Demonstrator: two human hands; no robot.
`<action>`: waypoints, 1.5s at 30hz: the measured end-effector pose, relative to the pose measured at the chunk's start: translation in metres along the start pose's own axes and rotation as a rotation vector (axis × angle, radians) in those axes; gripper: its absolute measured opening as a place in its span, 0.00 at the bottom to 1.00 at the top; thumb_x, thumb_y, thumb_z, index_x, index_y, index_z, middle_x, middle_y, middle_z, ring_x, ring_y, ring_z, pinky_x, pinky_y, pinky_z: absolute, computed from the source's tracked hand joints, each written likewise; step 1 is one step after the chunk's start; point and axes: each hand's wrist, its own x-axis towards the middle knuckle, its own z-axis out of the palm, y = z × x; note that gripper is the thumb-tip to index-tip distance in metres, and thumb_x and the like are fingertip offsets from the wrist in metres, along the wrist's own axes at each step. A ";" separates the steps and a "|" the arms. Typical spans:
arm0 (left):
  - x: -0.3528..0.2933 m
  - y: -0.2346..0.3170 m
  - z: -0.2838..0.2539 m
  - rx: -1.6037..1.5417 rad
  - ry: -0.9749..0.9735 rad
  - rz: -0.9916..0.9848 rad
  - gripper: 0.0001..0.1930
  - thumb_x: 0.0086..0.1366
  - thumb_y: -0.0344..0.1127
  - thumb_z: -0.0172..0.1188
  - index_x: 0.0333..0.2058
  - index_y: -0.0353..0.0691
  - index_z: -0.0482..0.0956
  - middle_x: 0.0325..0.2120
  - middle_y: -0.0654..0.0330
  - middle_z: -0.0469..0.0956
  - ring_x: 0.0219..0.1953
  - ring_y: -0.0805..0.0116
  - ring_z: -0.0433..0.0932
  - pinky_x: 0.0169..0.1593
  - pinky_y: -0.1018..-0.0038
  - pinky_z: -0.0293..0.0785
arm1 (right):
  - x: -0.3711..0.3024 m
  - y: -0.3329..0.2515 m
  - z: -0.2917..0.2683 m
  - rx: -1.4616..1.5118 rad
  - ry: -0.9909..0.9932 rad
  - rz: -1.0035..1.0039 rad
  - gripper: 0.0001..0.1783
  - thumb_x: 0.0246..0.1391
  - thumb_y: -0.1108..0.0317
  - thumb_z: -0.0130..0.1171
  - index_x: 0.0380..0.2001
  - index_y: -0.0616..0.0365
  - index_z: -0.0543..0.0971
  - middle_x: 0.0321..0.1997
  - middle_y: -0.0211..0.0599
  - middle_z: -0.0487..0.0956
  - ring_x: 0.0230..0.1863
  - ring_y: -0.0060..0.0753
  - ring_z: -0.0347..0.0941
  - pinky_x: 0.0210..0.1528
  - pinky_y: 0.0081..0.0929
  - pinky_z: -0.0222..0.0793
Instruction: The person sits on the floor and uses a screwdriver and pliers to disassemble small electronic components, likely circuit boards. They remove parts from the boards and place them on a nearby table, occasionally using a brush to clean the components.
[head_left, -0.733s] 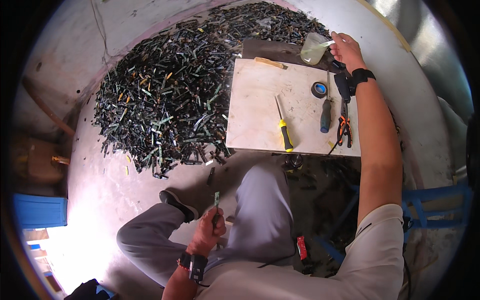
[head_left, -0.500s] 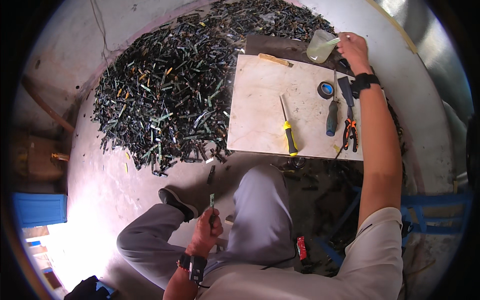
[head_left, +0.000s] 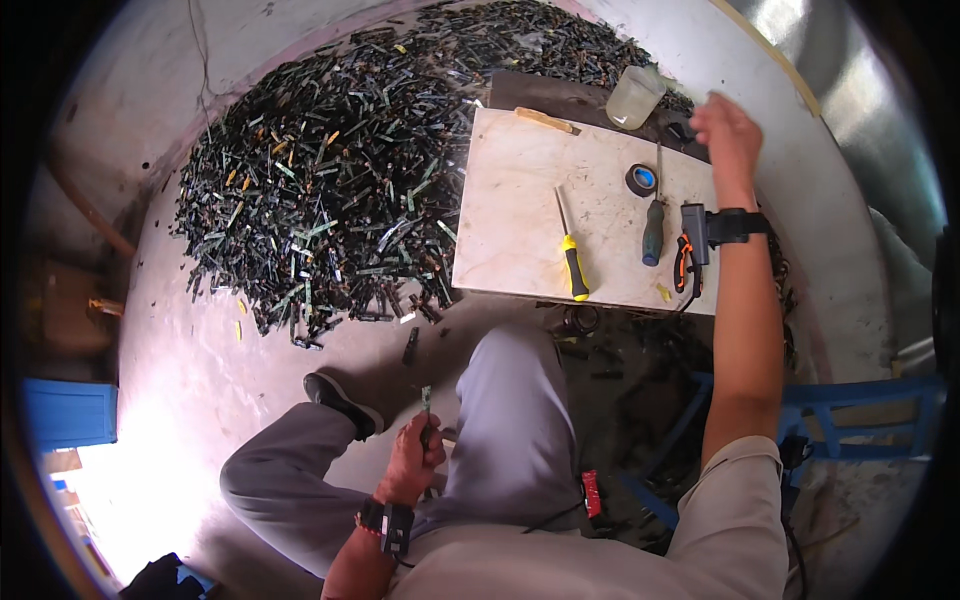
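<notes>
Over my lap, my left hand [head_left: 407, 462] is closed around a narrow dark strip, and its green circuit-board end [head_left: 427, 397] sticks up past the fingers. My right hand [head_left: 730, 138] is raised beyond the right edge of the white board [head_left: 510, 220], its fingers loosely curled and a little apart, slightly blurred, with nothing visible in them. To its left stands a translucent plastic cup [head_left: 635, 98] with pale liquid. Below my right wrist lie orange-and-black pliers [head_left: 682, 265], partly covered by the wrist device [head_left: 697, 232].
A large heap of dark strips [head_left: 330, 190] covers the floor at far left. On the board lie a yellow-and-black screwdriver [head_left: 573, 265], a dark-handled screwdriver [head_left: 653, 235], a tape roll [head_left: 641, 180] and a wooden piece [head_left: 546, 120]. A blue chair frame [head_left: 850, 395] stands at right.
My right hand has drawn back from the cup toward me and let go of the pale stick it held there. My left hand still holds the strip. The view has shifted slightly.
</notes>
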 end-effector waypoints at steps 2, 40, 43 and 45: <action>-0.004 -0.003 -0.006 0.013 0.030 -0.020 0.14 0.70 0.47 0.50 0.35 0.42 0.70 0.15 0.67 0.61 0.14 0.77 0.56 0.19 0.78 0.53 | -0.019 0.004 0.013 0.073 0.138 -0.040 0.18 0.60 0.66 0.55 0.46 0.69 0.80 0.32 0.39 0.83 0.29 0.22 0.78 0.31 0.18 0.72; -0.020 0.061 0.080 0.169 -0.246 0.193 0.14 0.72 0.47 0.49 0.36 0.41 0.71 0.16 0.68 0.62 0.14 0.80 0.54 0.19 0.79 0.53 | -0.242 0.003 -0.013 1.239 -0.279 0.792 0.07 0.57 0.73 0.54 0.40 0.58 0.72 0.36 0.40 0.77 0.35 0.32 0.73 0.38 0.27 0.72; -0.001 0.055 0.101 0.223 -0.288 0.170 0.15 0.72 0.48 0.49 0.37 0.42 0.71 0.17 0.68 0.62 0.14 0.79 0.54 0.20 0.79 0.53 | -0.273 -0.006 -0.010 1.249 -0.361 0.745 0.09 0.57 0.73 0.52 0.42 0.55 0.72 0.35 0.35 0.74 0.33 0.27 0.69 0.36 0.25 0.67; 0.012 0.056 0.112 0.257 -0.312 0.157 0.15 0.72 0.48 0.49 0.37 0.42 0.72 0.17 0.68 0.62 0.15 0.80 0.54 0.20 0.79 0.53 | -0.286 -0.017 -0.011 1.145 -0.471 0.741 0.15 0.58 0.72 0.51 0.49 0.60 0.72 0.34 0.34 0.74 0.33 0.25 0.69 0.36 0.23 0.65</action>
